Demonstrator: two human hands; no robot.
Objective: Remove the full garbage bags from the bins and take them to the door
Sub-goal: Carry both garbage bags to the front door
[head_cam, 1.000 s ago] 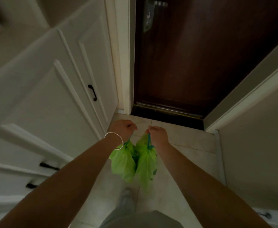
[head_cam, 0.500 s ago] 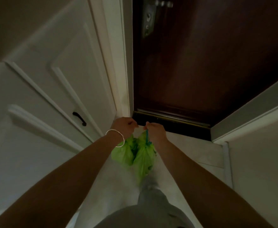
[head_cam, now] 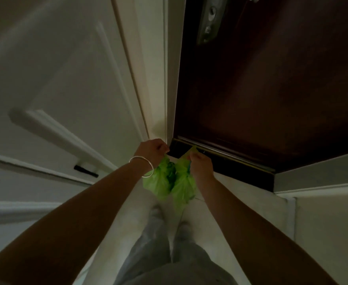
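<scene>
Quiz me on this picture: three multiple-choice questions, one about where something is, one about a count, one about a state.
1. The dark brown wooden door stands:
A. ahead of the person
B. behind them
C. above a table

2. How many bright green plastic garbage bags hang from the hands?
A. one
B. two
C. four

3. The door is:
A. wide open
B. off its hinges
C. closed

Answers:
1 A, it fills the view beyond both hands.
2 B, the left hand holds one bag, the right hand holds another bag.
3 C, it meets the threshold.

Position: you now stand closer to the door [head_cam: 271,89]; its threshold [head_cam: 220,159] lies just beyond your hands.
Bags [head_cam: 169,182]: now hang above your feet [head_cam: 169,221].
</scene>
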